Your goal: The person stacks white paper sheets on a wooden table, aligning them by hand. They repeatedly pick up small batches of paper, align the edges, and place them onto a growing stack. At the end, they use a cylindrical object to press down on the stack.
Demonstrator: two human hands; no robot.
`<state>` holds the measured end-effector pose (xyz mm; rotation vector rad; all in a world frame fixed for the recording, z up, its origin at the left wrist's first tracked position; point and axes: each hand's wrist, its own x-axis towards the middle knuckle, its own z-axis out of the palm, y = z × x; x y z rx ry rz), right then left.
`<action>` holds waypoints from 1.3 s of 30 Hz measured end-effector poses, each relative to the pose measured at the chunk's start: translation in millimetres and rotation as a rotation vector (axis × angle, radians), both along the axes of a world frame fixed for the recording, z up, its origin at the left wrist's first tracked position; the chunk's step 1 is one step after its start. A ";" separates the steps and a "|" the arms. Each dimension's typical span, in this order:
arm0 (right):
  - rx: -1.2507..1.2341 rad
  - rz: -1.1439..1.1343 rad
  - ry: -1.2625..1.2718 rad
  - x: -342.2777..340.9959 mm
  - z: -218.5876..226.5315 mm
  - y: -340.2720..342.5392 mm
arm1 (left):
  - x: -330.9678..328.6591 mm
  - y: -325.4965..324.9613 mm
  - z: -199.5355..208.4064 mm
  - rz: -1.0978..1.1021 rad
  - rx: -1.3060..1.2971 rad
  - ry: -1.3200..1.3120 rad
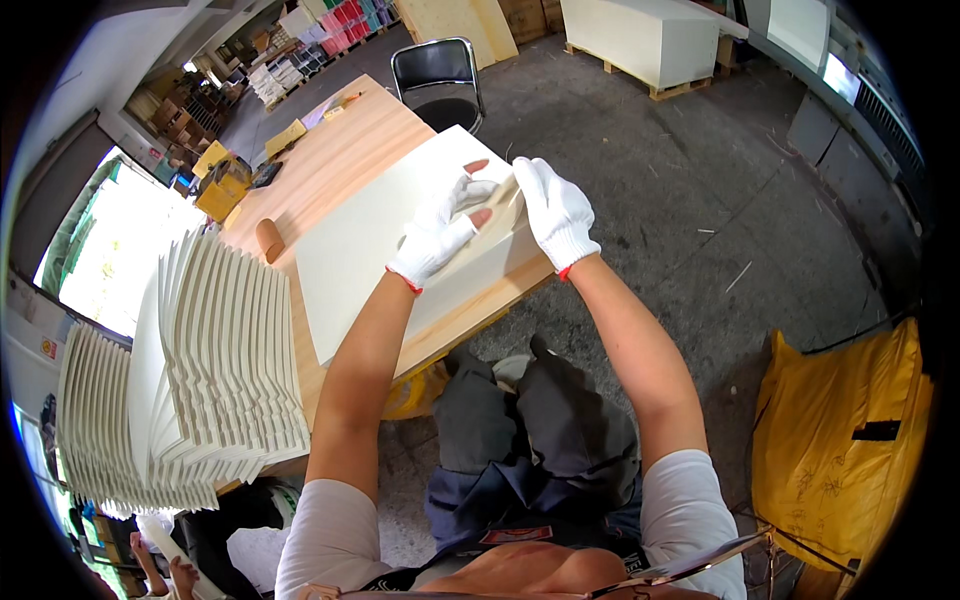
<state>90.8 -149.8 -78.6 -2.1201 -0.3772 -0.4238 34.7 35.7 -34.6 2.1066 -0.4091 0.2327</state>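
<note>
A stack of large white paper sheets lies on the wooden table in front of me. My left hand, in a white glove with bare thumb and fingertip showing, rests over the stack near its right side, thumb and forefinger apart. At the stack's right edge, my right hand, also gloved in white, has its fingers closed over the sheets' edge, partly hiding it. Between the two hands the sheet edges look bent and slightly raised.
Left of me stand tall, wavy stacks of white sheets. The wooden table carries an orange-brown roll and a yellow box. A black chair stands beyond it. A yellow cover is at right; another person's hands appear lower left.
</note>
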 end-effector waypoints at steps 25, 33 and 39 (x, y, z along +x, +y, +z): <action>-0.018 -0.003 -0.054 1.8 -5.9 1.4 | 3.0 -2.3 -4.5 0.087 0.295 -0.079; -0.064 -0.015 -0.199 7.1 -16.6 0.6 | -1.1 -11.5 3.7 0.136 0.318 0.059; -0.046 -0.011 -0.207 6.8 -18.2 0.9 | 2.1 -6.8 -1.2 0.102 0.261 0.038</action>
